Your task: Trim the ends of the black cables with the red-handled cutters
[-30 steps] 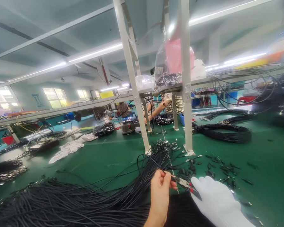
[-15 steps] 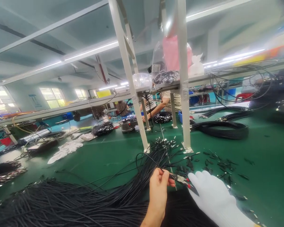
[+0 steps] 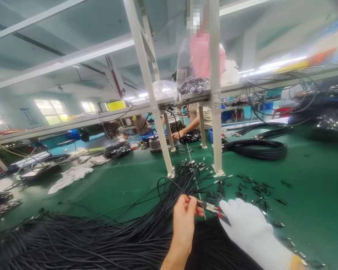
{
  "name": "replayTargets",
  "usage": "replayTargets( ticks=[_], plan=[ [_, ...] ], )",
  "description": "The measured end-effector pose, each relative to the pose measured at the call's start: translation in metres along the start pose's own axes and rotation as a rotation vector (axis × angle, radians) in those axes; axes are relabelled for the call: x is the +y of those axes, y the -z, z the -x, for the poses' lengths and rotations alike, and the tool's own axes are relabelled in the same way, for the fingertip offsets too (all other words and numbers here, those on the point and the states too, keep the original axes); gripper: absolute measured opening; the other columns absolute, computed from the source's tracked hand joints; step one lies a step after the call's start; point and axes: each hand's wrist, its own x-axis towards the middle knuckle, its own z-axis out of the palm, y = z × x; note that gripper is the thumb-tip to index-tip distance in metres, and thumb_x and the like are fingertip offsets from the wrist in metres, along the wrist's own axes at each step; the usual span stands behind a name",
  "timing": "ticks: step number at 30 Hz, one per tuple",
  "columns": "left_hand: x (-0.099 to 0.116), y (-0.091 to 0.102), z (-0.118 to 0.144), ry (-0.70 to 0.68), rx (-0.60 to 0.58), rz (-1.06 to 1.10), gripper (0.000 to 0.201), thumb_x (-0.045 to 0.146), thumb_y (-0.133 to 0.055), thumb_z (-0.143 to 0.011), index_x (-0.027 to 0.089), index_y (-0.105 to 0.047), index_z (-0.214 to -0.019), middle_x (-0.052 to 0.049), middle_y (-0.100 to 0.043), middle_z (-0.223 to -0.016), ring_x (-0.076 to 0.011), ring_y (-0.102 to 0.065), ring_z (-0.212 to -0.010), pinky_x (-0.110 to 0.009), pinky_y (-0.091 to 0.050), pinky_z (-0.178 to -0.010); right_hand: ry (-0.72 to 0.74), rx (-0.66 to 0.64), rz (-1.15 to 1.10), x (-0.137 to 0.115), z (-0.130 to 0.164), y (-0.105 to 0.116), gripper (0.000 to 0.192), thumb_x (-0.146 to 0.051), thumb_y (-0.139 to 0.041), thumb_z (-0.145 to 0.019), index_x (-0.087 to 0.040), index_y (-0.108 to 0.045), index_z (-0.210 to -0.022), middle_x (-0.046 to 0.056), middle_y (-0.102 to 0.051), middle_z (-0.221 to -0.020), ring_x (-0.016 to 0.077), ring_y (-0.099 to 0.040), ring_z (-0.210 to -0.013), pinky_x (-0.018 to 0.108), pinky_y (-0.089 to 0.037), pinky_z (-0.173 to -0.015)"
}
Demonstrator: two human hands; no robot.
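Note:
My bare left hand (image 3: pixel 185 215) pinches a black cable (image 3: pixel 175 184) near its end, thumb against fingers. In a white glove, my right hand (image 3: pixel 243 223) is closed round the handles of a pair of pliers (image 3: pixel 212 208) with red-and-black grips. The plier jaws point left and meet the cable end just beside my left fingertips. Whether the jaws bite on it I cannot tell. Below and left of my hands spreads a large heap of black cables (image 3: pixel 101 240), a bundle of which runs up to the metal-tipped ends (image 3: pixel 193 167).
Small black pieces (image 3: pixel 256 187) lie scattered on the green tabletop (image 3: pixel 312 180) at right. White shelf legs (image 3: pixel 217 150) stand just beyond my hands. A coiled cable bundle (image 3: pixel 259 150) lies at back right, white gloves (image 3: pixel 71 178) at left. Across the table, a co-worker's arm (image 3: pixel 190 129) reaches in.
The whole view has shifted slightly, so the scene sits a little further left and higher. Both hands keep their hold on the cable and pliers, with hardly any change between them.

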Motion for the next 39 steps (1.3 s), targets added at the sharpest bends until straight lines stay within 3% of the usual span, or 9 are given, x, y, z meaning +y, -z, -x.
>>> replayTargets(
  ticks=[9, 15, 22, 29, 39],
  plan=[
    [-0.004, 0.003, -0.001, -0.036, -0.025, -0.028, 0.045, 0.059, -0.080, -0.074, 0.016, -0.065, -0.075, -0.001, -0.066, -0.064, -0.0152, -0.065, -0.061, -0.027, -0.054, -0.063, 0.006, 0.056, -0.010, 0.002, -0.006, 0.005, 0.023, -0.029, -0.065, -0.080, -0.022, -0.065, -0.103, 0.005, -0.062, -0.083, 0.0241, -0.054, -0.077, 0.035, -0.026, -0.066],
    [-0.014, 0.005, -0.004, -0.051, -0.013, -0.030, 0.044, 0.058, -0.078, -0.077, 0.016, -0.065, -0.077, -0.001, -0.067, -0.066, -0.0146, -0.065, -0.061, -0.026, -0.053, -0.061, -0.001, 0.024, 0.007, 0.000, -0.003, 0.001, 0.014, -0.029, -0.065, -0.080, -0.023, -0.064, -0.092, 0.005, -0.060, -0.079, 0.0231, -0.052, -0.075, 0.035, -0.024, -0.066],
    [-0.008, 0.004, -0.001, -0.037, -0.022, -0.042, 0.037, 0.051, -0.075, -0.082, 0.017, -0.062, -0.076, 0.000, -0.066, -0.067, -0.0142, -0.064, -0.061, -0.027, -0.054, -0.062, 0.000, -0.046, 0.026, -0.002, -0.002, -0.001, 0.007, -0.028, -0.063, -0.083, -0.022, -0.061, -0.086, 0.004, -0.058, -0.073, 0.0223, -0.054, -0.071, 0.033, -0.020, -0.062],
    [0.000, 0.003, 0.001, -0.032, -0.078, -0.034, 0.023, 0.032, -0.078, -0.077, 0.015, -0.065, -0.085, -0.001, -0.068, -0.072, -0.0152, -0.067, -0.065, -0.029, -0.056, -0.068, 0.033, -0.103, 0.010, 0.006, -0.002, 0.004, 0.009, -0.030, -0.059, -0.089, -0.023, -0.064, -0.093, 0.003, -0.064, -0.075, 0.0203, -0.061, -0.069, 0.031, -0.023, -0.059],
    [-0.010, -0.001, 0.002, -0.063, 0.063, -0.075, 0.018, 0.028, -0.076, -0.073, 0.017, -0.063, -0.080, -0.001, -0.068, -0.068, -0.0162, -0.068, -0.060, -0.029, -0.058, -0.062, -0.005, -0.253, -0.007, -0.001, -0.007, 0.013, 0.013, -0.030, -0.056, -0.090, -0.023, -0.068, -0.092, 0.005, -0.067, -0.073, 0.0233, -0.066, -0.064, 0.030, -0.018, -0.056]
  ],
)
